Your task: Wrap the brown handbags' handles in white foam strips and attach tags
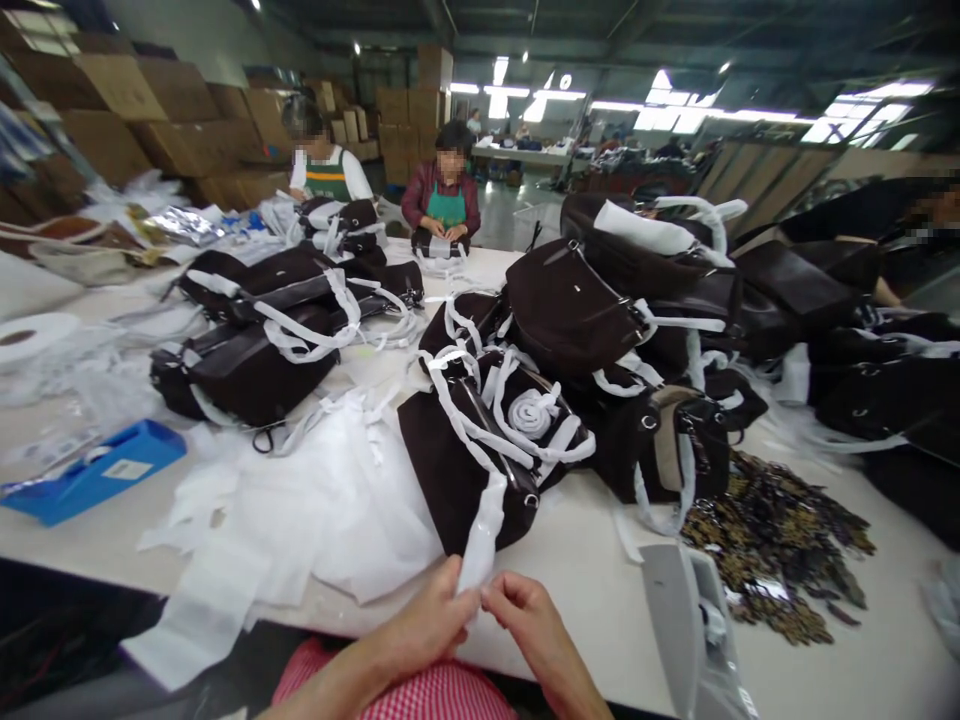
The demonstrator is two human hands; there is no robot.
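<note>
A dark brown handbag [433, 462] lies in front of me at the table's near side, its straps wound in white wrapping. One wrapped strap [484, 530] runs down from the bag toward me. My left hand [439, 612] is closed round the lower end of this strap. Just to its right, my right hand [529, 612] is pinched close to the strap's end; whatever sits between its fingertips is too small to make out. A coil of white wrapping [532, 412] rests on top of the bag.
White foam sheets [352, 500] spread left of the bag. A blue tape dispenser [112, 470] stands farther left, a grey dispenser [679, 620] at right. Beyond it lies a pile of brownish tags [780, 540]. More bags [577, 300] are heaped behind. Co-workers [442, 195] sit across the table.
</note>
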